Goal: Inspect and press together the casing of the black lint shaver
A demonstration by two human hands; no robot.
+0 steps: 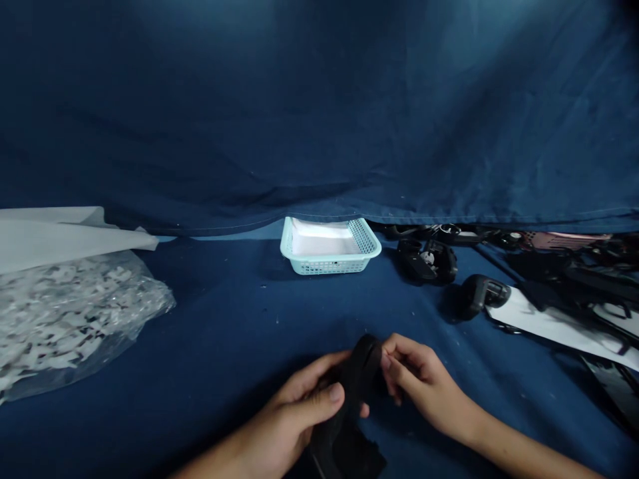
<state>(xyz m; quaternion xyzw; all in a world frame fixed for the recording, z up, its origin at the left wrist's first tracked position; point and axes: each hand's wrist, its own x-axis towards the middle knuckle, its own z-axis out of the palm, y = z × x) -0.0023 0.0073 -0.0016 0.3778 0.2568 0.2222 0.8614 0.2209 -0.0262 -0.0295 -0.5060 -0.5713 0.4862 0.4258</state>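
My left hand (304, 406) is wrapped round a black curved part (352, 399), thumb on its near face and fingers behind it. The part stands tilted, with a rounded upper end and a ragged dark piece at its lower end; its exact kind is unclear. Beside the upper end, my right hand (419, 379) has thumb and forefinger pinched together against the part's edge. Whatever lies between those fingertips is too small to make out. Blue cloth (249, 359) covers the surface beneath both hands.
A light blue basket (330, 258) with a white lining stands ahead, by a hanging blue curtain (319, 113). To the left lies a clear plastic bag (84, 313) of white pieces, under white sheeting (70, 236). Black housings (428, 261) and a white board (554, 326) crowd the right.
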